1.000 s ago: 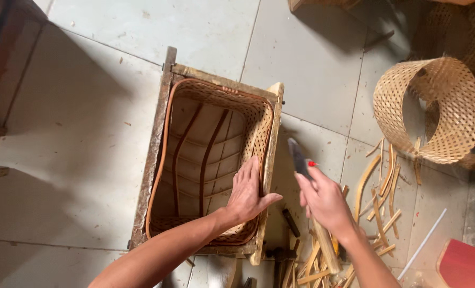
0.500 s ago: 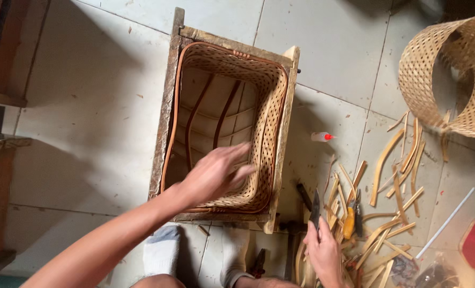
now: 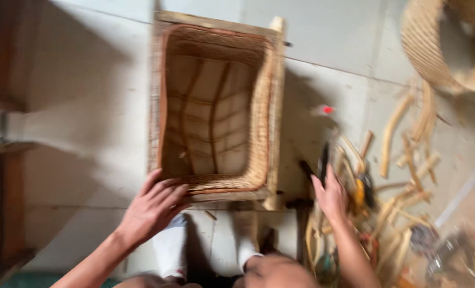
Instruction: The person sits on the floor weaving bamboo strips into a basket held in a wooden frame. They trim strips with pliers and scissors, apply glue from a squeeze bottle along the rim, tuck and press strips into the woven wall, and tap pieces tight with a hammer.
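Wicker basket (image 3: 216, 112) in its wooden frame stands lengthwise straight ahead of me, my left hand (image 3: 153, 207) spread flat on its near-left rim, my right hand (image 3: 331, 193) off right clutching a dark tool (image 3: 323, 162).

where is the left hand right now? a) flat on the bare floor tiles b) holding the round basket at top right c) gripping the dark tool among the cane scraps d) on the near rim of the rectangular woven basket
d: the left hand rests with its fingers spread on the near rim of the rectangular woven basket, while the right hand is over at the dark tool among the cane scraps.
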